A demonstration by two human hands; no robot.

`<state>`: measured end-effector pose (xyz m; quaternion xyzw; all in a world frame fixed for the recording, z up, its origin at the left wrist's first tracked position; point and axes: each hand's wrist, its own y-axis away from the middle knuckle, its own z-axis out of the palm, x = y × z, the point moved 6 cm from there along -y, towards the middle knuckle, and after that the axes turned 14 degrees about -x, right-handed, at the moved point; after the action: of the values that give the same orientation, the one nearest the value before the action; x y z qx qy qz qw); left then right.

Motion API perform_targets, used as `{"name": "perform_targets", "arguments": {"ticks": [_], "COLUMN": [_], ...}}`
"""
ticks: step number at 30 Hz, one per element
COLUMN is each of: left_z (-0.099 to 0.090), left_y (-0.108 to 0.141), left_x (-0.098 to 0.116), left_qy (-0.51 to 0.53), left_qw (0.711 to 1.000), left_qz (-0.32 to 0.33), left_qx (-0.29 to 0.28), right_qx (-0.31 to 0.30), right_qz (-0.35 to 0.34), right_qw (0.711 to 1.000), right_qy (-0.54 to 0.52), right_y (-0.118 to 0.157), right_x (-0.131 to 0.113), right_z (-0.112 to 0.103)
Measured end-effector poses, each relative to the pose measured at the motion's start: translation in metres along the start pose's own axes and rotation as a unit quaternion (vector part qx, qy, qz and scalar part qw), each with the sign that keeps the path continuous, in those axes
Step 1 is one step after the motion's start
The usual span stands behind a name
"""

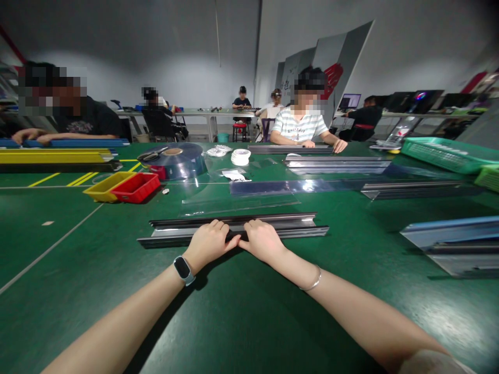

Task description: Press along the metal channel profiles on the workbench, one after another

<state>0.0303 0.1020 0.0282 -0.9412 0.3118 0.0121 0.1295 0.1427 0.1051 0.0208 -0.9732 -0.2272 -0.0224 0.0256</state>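
A long black channel-shaped profile (167,241) with a pale inner face lies crosswise on the green table in front of me. My left hand (207,243), with a watch on its wrist, is closed over the middle of it. Close beside it, my right hand (264,241) is closed over the same profile, a bracelet on its wrist. Both thumbs press along the near edge, their tips almost meeting, while the other fingers reach across to the far rail. The hands cover the middle of the profile. Just beyond it lies a transparent plastic strip (241,204).
A red bin (137,188), a yellow bin (105,187) and a large roll of transparent film (187,161) stand left of centre. More profiles (460,244) lie on the right. Across the table, a person in a striped shirt (300,127) handles another profile.
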Motion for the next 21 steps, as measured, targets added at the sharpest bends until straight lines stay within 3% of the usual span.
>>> {"name": "perform_targets", "arguments": {"ticks": [21], "left_z": [-0.0054], "left_y": [-0.0013], "left_x": [0.0023], "left_qy": [0.001], "left_qw": [1.000], "left_qz": [0.026], "left_qx": [-0.009], "right_qx": [0.007], "right_qz": [-0.008], "right_qw": [1.000], "right_qy": [-0.019], "right_y": [0.0006], "right_x": [0.0005], "right_z": [-0.0015]}}
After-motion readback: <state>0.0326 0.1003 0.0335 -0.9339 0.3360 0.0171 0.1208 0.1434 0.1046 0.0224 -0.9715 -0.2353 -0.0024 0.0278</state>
